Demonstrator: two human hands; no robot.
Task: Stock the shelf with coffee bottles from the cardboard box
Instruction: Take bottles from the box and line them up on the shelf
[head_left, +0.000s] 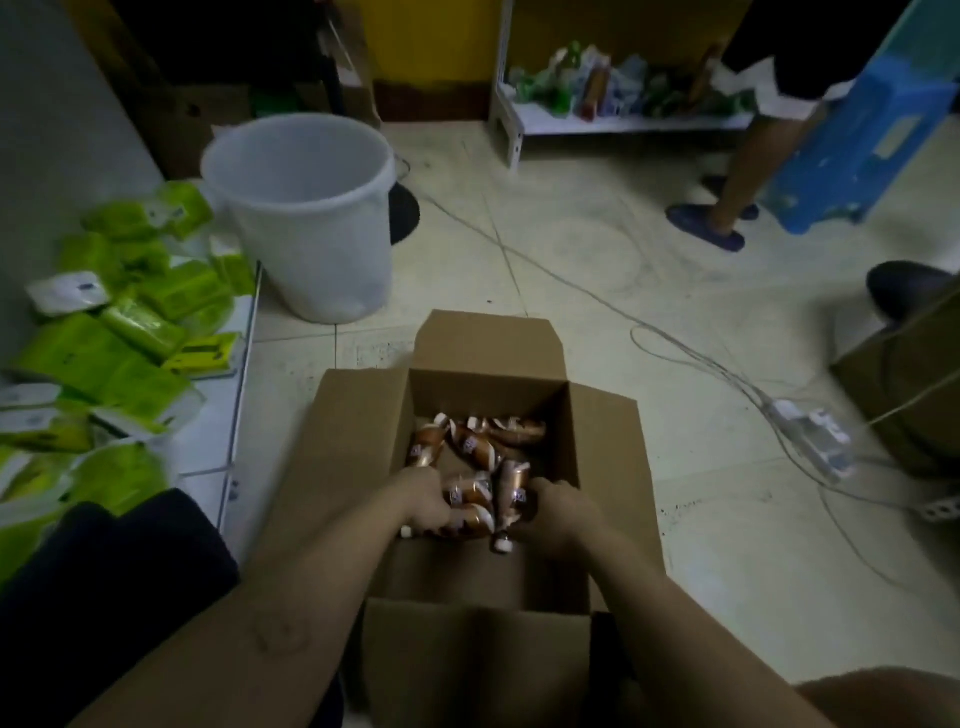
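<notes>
Cardboard box (488, 345), floor level: my left hand (423, 499), right hand (560, 512), fingers (437, 512) curled round coffee bottles (475, 449); likely light, slick plastic, so grip mid-body.

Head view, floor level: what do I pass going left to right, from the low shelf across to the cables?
From the left: green packs → white bucket → cardboard box holding coffee bottles → power strip.
</notes>
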